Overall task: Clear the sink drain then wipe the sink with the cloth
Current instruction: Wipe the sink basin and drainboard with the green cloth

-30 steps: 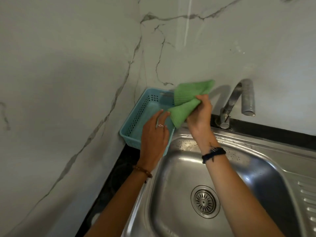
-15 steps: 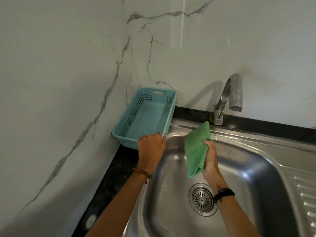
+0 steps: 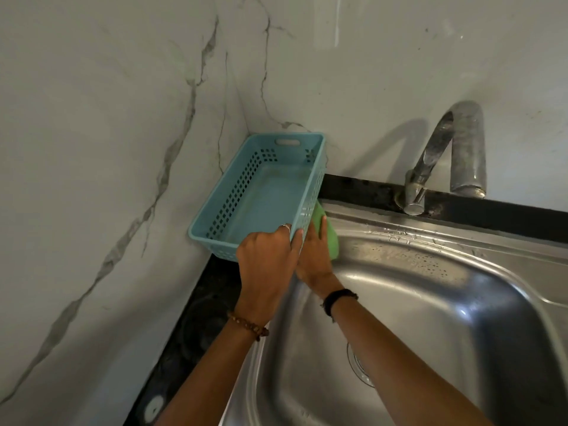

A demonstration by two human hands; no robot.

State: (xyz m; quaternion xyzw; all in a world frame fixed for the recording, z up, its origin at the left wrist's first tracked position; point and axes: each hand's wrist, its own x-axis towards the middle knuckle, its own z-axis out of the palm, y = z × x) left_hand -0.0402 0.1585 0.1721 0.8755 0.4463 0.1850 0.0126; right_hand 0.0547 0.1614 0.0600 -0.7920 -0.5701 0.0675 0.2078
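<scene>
A: What occupies the left corner?
B: A perforated blue plastic basket (image 3: 264,192) against veined marble wall (image 3: 107,149); the left hand (image 3: 267,262) grips its near rim.
A: And beside it?
B: The right hand (image 3: 313,253) presses the green cloth (image 3: 330,238) onto the steel sink (image 3: 430,272) rim; its forearm partly hides the drain (image 3: 358,364). Curved faucet (image 3: 451,155) at right.

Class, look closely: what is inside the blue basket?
The blue basket shows only its bare floor; nothing lies inside. The left hand covers its near corner, so that bit cannot be seen.
</scene>
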